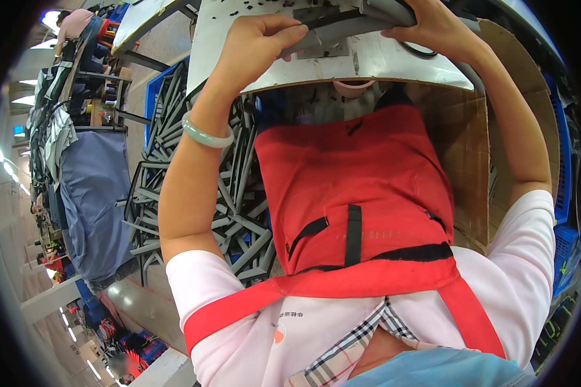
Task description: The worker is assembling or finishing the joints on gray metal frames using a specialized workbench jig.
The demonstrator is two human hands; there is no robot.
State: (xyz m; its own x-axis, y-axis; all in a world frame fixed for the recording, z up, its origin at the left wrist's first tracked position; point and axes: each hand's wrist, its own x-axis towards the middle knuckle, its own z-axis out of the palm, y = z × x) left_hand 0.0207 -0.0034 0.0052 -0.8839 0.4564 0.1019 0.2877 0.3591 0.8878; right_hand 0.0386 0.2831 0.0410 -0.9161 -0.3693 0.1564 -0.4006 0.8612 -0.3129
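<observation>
At the top of the head view, a grey tube-like strip (337, 29) with a black edge lies across the worktable (265, 71). My left hand (259, 46) pinches its left end between thumb and fingers. My right hand (436, 31) is wrapped round the grey piece farther right, with its fingers partly cut off by the frame's top edge. A dark grey metal plate (326, 50) sits on the table under the strip. Small black scraps (274, 8) are scattered at the far side. A thin black loop (419, 50) lies beneath my right hand.
Many grey strips (239, 222) with black parts fill a blue crate (152, 97) left of my lap. To my right stands an open cardboard box (468, 148), with blue crates (565, 245) beyond. A blue-grey cloth (97, 200) covers something at left. Another person (77, 29) works far off.
</observation>
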